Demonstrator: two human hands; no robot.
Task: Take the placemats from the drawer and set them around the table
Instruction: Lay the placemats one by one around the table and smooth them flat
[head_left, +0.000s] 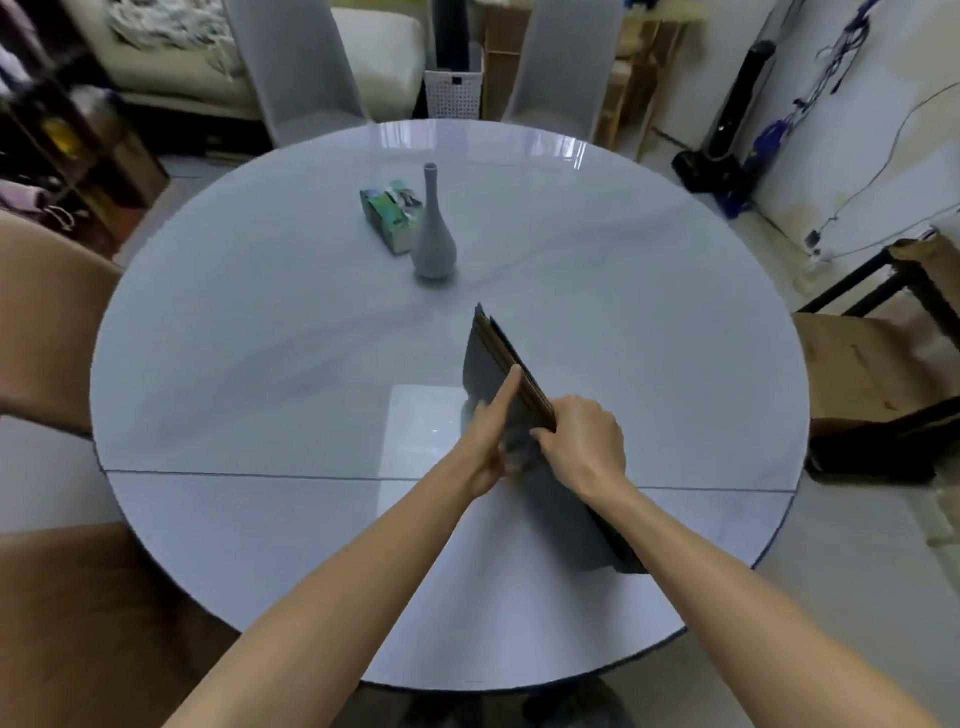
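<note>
Both arms fwd; right hand (584, 441) gripping, left hand (488, 441) pointing.

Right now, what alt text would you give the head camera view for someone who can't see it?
Two bare hands hold a stack of dark placemats on edge over a round pale table, the right hand gripping it, the left hand fingering the sheets. Farther back stand a grey vase and a small carton.

placemats (493, 364) count unclear, left fingertips (506, 462) blurred
</note>
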